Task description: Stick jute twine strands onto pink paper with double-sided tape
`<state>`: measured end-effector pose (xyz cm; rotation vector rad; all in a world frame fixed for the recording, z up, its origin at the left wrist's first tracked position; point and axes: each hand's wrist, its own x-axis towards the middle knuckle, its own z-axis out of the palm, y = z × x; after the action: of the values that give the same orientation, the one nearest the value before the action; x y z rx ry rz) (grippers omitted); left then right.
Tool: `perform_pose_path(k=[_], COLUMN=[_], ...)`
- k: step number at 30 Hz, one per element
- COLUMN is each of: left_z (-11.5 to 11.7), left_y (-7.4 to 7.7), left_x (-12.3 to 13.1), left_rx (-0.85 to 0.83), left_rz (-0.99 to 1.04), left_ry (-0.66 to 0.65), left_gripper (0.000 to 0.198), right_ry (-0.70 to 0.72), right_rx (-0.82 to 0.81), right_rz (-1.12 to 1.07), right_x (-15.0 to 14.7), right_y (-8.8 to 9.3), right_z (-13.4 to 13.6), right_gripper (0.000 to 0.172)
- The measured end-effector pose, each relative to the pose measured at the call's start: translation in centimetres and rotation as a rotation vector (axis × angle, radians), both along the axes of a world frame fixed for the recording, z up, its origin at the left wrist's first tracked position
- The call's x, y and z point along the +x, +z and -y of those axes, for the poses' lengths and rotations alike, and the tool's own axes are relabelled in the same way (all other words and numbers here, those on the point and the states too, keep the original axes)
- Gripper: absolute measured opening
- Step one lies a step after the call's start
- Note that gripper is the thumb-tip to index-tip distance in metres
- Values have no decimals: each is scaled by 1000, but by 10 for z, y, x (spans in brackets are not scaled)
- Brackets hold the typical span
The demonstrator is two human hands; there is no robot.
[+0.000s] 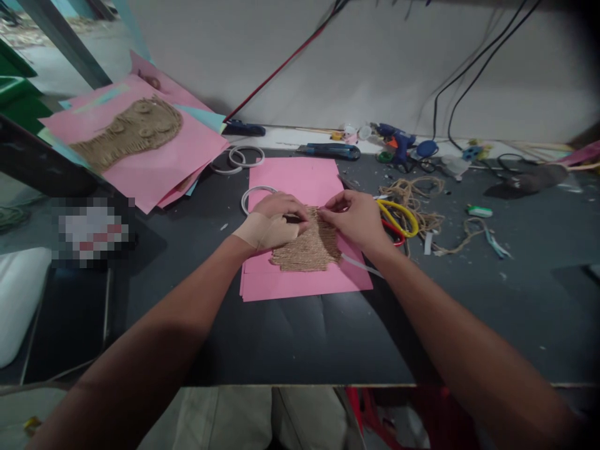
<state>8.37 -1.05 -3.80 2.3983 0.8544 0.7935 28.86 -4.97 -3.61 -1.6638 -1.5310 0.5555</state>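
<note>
A patch of laid jute twine [307,250] lies in close rows on a pink paper sheet [300,178]. My left hand [279,222], with a beige bandage [255,231] wrapped around the wrist, presses its curled fingers on the patch's top edge. My right hand [351,219] pinches the twine at that same edge, close to my left fingertips. A thin white strip [359,264] of tape backing trails from under the patch toward the lower right.
A white tape roll [255,199] sits under my left hand's edge. Yellow-handled scissors [398,219], loose twine [412,197] and a blue glue gun [398,142] lie to the right. A finished twine shape [126,131] rests on pink sheets at the upper left.
</note>
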Motion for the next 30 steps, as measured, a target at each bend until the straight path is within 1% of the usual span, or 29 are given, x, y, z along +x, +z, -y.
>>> perform_pose_path(k=[6,13,20,25,30], left_z=[2,2,0,1,3], left_y=[2,0,-1,2,3], left_x=[1,0,-1,0,-1], left_rx=[-5,-4,0,-12,5], left_rz=[-31,37,13,18,37], left_ry=[21,-2,-5,-8,-15], left_gripper=[8,10,9,10,11], right_ry=[16,22,43,71,136], right_rx=[27,11,15,49,113], right_rz=[36,41,31,136,211], right_x=[-2,-1,2,6,13], right_y=[1,0,-2,-4,-8], right_z=[1,-1,-2,4,9], right_gripper=[9,8,6,5,8])
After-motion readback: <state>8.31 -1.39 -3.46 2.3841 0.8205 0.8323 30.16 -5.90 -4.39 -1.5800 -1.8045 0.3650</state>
